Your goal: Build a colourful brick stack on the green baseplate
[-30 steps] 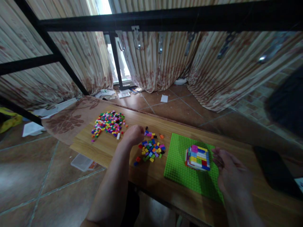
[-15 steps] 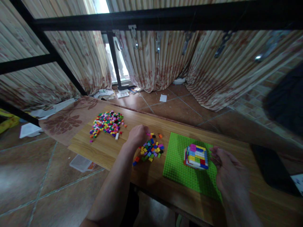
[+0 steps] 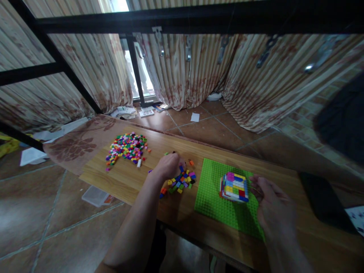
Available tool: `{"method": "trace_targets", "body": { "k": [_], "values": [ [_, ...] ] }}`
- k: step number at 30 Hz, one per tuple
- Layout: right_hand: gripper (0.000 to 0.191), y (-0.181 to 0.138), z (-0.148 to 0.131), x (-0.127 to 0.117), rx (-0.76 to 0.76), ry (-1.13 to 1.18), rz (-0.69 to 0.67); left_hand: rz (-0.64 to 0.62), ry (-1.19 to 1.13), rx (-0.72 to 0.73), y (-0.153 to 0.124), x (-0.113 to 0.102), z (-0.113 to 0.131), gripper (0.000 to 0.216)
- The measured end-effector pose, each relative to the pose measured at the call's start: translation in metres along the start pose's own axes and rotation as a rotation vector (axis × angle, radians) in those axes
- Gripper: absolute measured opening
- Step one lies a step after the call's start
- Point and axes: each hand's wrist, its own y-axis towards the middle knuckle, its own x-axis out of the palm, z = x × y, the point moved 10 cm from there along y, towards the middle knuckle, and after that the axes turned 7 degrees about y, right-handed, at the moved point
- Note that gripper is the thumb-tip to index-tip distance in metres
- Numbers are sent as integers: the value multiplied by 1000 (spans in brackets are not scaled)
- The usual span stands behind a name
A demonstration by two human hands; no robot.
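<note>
My left hand (image 3: 169,167) is closed and reaches down into a small pile of plastic building bricks (image 3: 180,181). Its fingertips are hidden behind the knuckles, so whatever they pinch does not show. On a green studded baseplate (image 3: 209,204) stands a boxy brick model (image 3: 234,187) with a multicoloured top and a round pink piece at its far left corner. Beside the model's right side hovers my right hand (image 3: 273,201), over the baseplate's right edge, its fingers curled in towards the thumb. I cannot make out anything between them.
A larger heap of mixed bricks (image 3: 127,148) lies on the left of the wooden table (image 3: 153,144). At the right end is a dark flat object (image 3: 325,201). Below the table's left side, a clear plastic box (image 3: 95,196) sits on the floor. A black metal frame (image 3: 182,22) crosses overhead.
My left hand has shifted slightly within the small pile, and a few loose bricks now show to its left. My right hand stays beside the model. The view has moved slightly.
</note>
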Motion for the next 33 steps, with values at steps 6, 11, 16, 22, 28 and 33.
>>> {"method": "trace_targets", "body": {
  "k": [6,11,16,22,28,33],
  "values": [
    [14,-1,-1,2,-7,-2,-7,17,52,-67,0,2,-1,28],
    [17,1,-1,0,-21,-19,-5,29,40,-43,-1,-1,1,24],
    [20,-2,-15,3,-117,-92,2,106,-145,80,-5,-20,14,16],
    [15,-46,-67,45,-563,-373,-237,60,-543,327,-6,-21,67,20],
    [22,-79,-68,80,-714,-561,-587,-38,-886,418,-4,-2,113,21],
    [18,-75,-61,81,-698,-567,-643,-59,-1068,420,-5,0,128,18]
  ]
}}
